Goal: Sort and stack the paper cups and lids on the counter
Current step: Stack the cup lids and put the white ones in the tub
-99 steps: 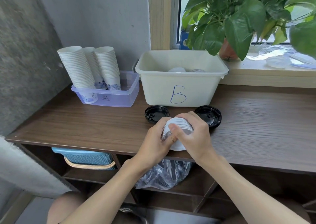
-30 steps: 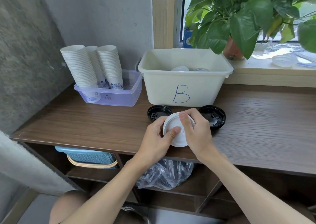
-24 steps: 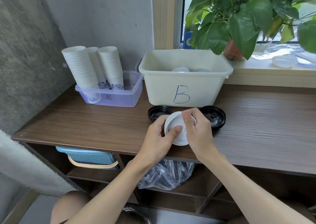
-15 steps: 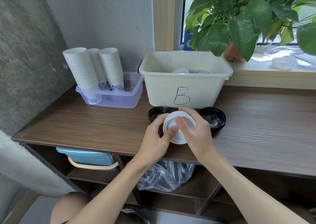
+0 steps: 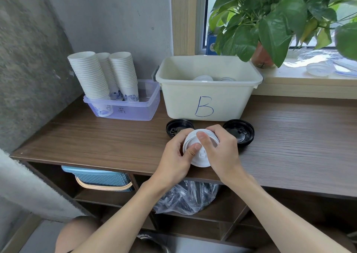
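Plastic stuff first: a crumpled clear bag [image 5: 185, 196] sits on the shelf right under the hands, and a blue basket [image 5: 100, 177] is tucked in below and off to their left.

The stack of white lids [image 5: 201, 160] is right over the front edge of the wooden tabletop [image 5: 289, 146], tilted so its top face looks up at the camera. The left hand [image 5: 177, 154] has its fingers curled round the stack's left side, with the thumb pressed on the top lid. The right hand [image 5: 222, 152] wraps round the right side, and its thumb lies across the upper rim. Can't tell if the bottom of the stack touches the wood or not.

Just past the knuckles there are two black lids lying flat, a left black lid [image 5: 177, 126] behind the left hand and a right black lid [image 5: 240, 131] behind the right one.

Right beyond those is a cream tub [image 5: 208, 101] with a blue "B" on its front wall and a few white lids inside [image 5: 202, 78]. Further left of the hands, beside the tub, a purple see-through tray [image 5: 133, 107] holds three tall paper cup stacks [image 5: 90, 74].

Furthest back and to the right, a leafy potted plant [image 5: 270, 20] stands on the windowsill [image 5: 289, 78], with some clear plastic lids [image 5: 318, 70] next to it.
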Motion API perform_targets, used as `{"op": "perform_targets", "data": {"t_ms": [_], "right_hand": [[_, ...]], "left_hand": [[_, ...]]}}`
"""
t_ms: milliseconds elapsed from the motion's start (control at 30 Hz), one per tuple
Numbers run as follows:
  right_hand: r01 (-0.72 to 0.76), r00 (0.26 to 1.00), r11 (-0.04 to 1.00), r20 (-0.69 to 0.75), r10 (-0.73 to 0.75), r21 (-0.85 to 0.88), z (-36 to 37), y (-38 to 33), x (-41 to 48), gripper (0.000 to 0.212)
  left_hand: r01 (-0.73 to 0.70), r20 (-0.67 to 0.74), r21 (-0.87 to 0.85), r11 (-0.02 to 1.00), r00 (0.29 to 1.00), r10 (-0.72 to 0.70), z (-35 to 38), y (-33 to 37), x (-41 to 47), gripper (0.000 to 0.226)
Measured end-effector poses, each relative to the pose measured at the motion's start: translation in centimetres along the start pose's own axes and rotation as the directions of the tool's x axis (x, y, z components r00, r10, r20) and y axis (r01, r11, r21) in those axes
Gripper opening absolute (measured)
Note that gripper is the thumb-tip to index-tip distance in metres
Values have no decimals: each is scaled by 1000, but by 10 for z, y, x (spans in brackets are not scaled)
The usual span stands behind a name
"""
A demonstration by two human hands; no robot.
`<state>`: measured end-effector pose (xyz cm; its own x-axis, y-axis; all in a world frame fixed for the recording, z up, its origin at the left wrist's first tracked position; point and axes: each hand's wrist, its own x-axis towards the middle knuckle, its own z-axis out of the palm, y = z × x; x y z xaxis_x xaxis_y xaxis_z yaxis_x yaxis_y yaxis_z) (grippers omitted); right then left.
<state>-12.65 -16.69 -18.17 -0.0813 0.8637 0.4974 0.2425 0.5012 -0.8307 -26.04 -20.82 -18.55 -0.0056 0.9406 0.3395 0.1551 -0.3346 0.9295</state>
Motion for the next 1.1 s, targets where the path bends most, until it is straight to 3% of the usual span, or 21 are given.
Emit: {"op": "perform_targets", "data": {"t_ms": [100,167,300,367,500,600,733,833,933,1000,1100], "right_hand": [[21,1000,1000,-8,-21,-17,0,1,-1,44],[29,999,999,-16,-30,-32,0,1,-1,44],[-32,999,998,-19,32,48,-1,-5,2,32],[-61,998,994,-18,63,90,-3,-10,5,27],[-63,998,982,12,61,177,-7,-29,26,30],[3,1000,990,-11,-2,139,-9,-44,49,26],[83,997,991,-11,-82,104,-11,-63,90,56],[114,990,990,74,-120,89,-14,-79,137,48],[9,975,979,216,-54,203,-18,-77,186,74],[-57,975,991,220,29,123,-21,-63,215,71],[-27,968,967,237,89,-254,-22,-32,245,46]], "left_hand": [[5,-8,-15,1000,1000,-5,0,2,-1,54],[19,-16,-31,999,1000,-20,0,3,-1,56],[71,-36,-22,997,997,-72,2,4,0,35],[88,-38,-15,996,995,-88,3,8,3,36],[53,-86,-7,999,995,-54,1,27,20,28],[-1,-95,40,999,995,5,-6,48,41,27],[-80,-94,75,994,992,87,-17,79,77,36],[-125,-135,118,985,981,141,-29,95,115,28],[-122,-192,204,971,968,162,-47,104,156,26],[-86,-217,291,953,964,153,-57,102,179,26],[10,-220,385,923,972,81,-66,89,203,26]]}}
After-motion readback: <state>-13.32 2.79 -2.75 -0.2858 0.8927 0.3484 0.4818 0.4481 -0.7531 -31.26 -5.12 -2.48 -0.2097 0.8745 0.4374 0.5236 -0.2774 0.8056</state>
